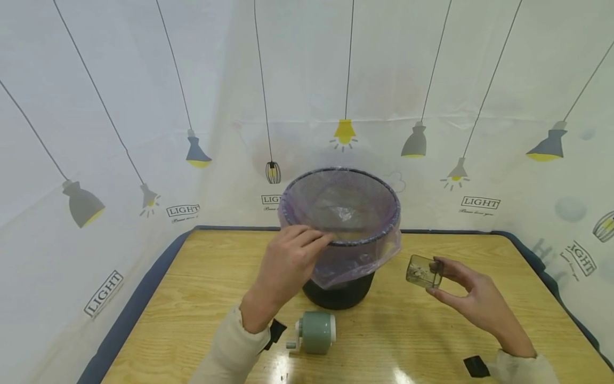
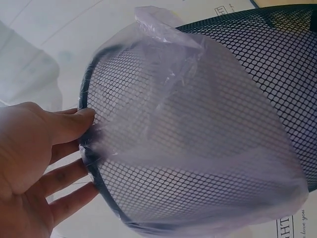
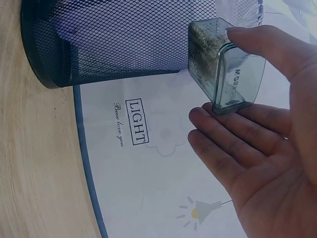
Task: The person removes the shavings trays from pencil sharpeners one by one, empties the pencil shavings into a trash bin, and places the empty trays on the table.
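Observation:
A dark mesh wastebasket [image 1: 338, 296], lined with a thin purple plastic bag [image 1: 352, 264], stands upright on the table. My left hand [image 1: 292, 258] grips its near rim, thumb on one side and fingers on the other, over the folded bag edge [image 2: 178, 129]. To the right of the basket, my right hand [image 1: 472, 296] holds a small clear shavings drawer [image 1: 424, 271] between thumb and fingers. Pale shavings [image 3: 205, 49] lie inside the drawer in the right wrist view. Nearer to me sits a green crank pencil sharpener [image 1: 317, 333], its handle pointing left.
The wooden table [image 1: 192, 298] has a dark blue edge [image 1: 144, 298]. Behind it hangs a pale curtain [image 1: 307, 69] printed with lamps. Small dark specks dot the tabletop near the basket. A black strap end [image 1: 476, 366] sticks out by the right sleeve.

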